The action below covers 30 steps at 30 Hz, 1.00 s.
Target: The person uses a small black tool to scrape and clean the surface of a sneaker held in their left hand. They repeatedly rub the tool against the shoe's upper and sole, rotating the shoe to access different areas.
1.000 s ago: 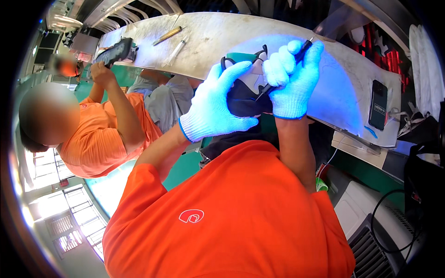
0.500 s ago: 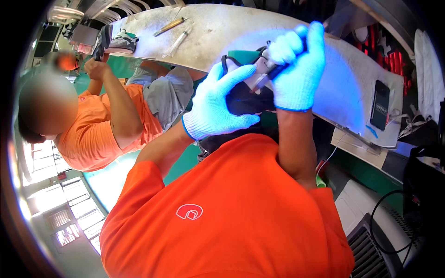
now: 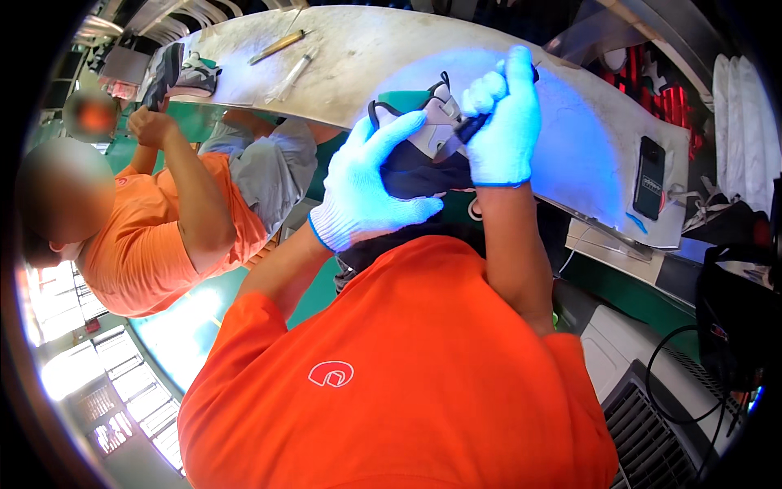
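My left hand (image 3: 366, 183), in a white knit glove with blue cuff, is wrapped round a grey shoe (image 3: 438, 122) with black trim and a green lining. Its thumb lies along the upper, and the far side of the shoe is hidden. My right hand (image 3: 507, 122), gloved the same way, is closed round the dark handle of a knife (image 3: 448, 148). The short blade points down and left against or just over the shoe's side; contact cannot be made out. A dark material, its kind unclear, lies below the shoe between my hands.
A long pale worktable (image 3: 358, 49) bears a yellow-handled tool (image 3: 278, 46), a clear slim tube (image 3: 291, 75) and a black phone (image 3: 649, 178). Bright bluish light falls around my hands. At left, a seated co-worker (image 3: 183, 208) in orange holds a shoe. A pale machine with a grille stands lower right.
The table and co-worker have shifted left in view. My right hand has lowered slightly and tilted, and more of the shoe's upper and the blade shows. Both grips stay the same.
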Each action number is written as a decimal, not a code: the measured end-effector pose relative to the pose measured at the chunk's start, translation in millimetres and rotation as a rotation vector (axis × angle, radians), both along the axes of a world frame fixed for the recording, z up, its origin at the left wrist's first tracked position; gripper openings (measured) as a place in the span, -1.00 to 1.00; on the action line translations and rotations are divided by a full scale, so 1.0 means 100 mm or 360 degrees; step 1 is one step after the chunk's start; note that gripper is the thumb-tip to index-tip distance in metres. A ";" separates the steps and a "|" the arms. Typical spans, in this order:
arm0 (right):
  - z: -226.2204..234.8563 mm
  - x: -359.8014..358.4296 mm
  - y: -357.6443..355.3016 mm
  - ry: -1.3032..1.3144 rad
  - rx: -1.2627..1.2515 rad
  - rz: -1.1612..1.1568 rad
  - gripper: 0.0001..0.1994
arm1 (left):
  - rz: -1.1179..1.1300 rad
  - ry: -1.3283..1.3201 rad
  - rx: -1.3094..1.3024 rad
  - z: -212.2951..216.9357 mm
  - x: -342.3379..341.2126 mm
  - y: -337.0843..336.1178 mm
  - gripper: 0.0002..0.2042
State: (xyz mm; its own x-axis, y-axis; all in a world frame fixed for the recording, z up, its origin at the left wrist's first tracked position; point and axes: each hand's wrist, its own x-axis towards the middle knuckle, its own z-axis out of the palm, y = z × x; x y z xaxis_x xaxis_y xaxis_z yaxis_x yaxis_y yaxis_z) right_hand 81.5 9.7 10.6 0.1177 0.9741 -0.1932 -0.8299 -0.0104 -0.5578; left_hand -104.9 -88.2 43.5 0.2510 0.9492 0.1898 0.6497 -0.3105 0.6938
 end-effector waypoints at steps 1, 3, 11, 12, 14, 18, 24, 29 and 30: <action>-0.11 0.16 0.07 0.0137 0.0050 0.0097 -0.60 | -0.0001 -0.0007 -0.0007 0.01 -0.02 0.03 -0.01; -0.18 0.33 0.10 0.0119 0.0109 0.0158 -0.56 | 0.0022 -0.0041 -0.0072 -0.01 -0.04 0.09 0.00; -0.12 0.21 0.00 0.0023 0.0071 -0.0068 -0.46 | 0.0081 -0.0210 -0.0246 -0.13 -0.12 0.13 0.03; -0.10 0.21 -0.01 -0.0001 0.0105 0.0022 -0.46 | 0.0058 -0.0230 -0.0234 -0.16 -0.14 0.15 0.04; -0.14 0.23 0.00 0.0071 0.0215 0.0218 -0.45 | 0.0049 -0.0234 -0.0273 -0.18 -0.17 0.18 0.04; -0.23 0.27 0.09 0.0269 0.0342 0.0404 -0.46 | 0.0060 -0.0253 -0.0354 -0.17 -0.17 0.23 0.05; -0.26 0.22 0.16 0.0307 -0.0147 0.0126 -0.50 | 0.0059 -0.0375 -0.0393 -0.22 -0.19 0.23 0.04; -0.16 0.19 0.11 0.0200 -0.0085 0.0180 -0.60 | -0.0043 -0.0377 -0.0267 -0.24 -0.21 0.24 0.03; -0.15 0.16 0.09 0.0065 -0.0119 0.0090 -0.62 | -0.0054 -0.0353 -0.0247 -0.22 -0.20 0.24 0.03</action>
